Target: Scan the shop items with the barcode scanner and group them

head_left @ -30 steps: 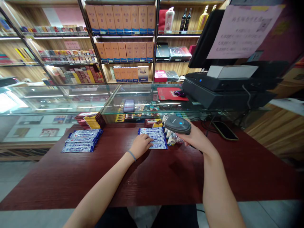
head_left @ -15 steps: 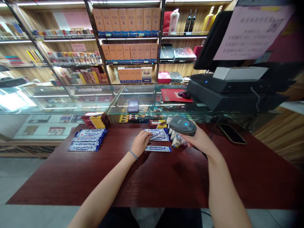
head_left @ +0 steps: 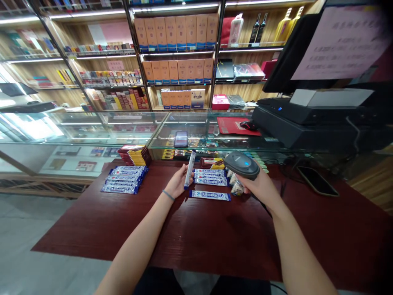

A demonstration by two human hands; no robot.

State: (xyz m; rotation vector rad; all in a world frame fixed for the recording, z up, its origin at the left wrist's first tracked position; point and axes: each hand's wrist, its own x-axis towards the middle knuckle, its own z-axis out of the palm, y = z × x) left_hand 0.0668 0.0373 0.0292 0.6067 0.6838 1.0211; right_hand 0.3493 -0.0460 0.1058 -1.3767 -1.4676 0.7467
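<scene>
Blue-and-white snack packet (head_left: 190,167) held tilted in left hand (head_left: 177,182), mid-frame; barcode scanner (head_left: 241,164) gripped in right hand (head_left: 261,185); dark-red tabletop (head_left: 211,235) stretched below to near edge, lower frame.

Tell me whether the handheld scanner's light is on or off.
On: a small blue light glows on top of the scanner in the right hand.
</scene>
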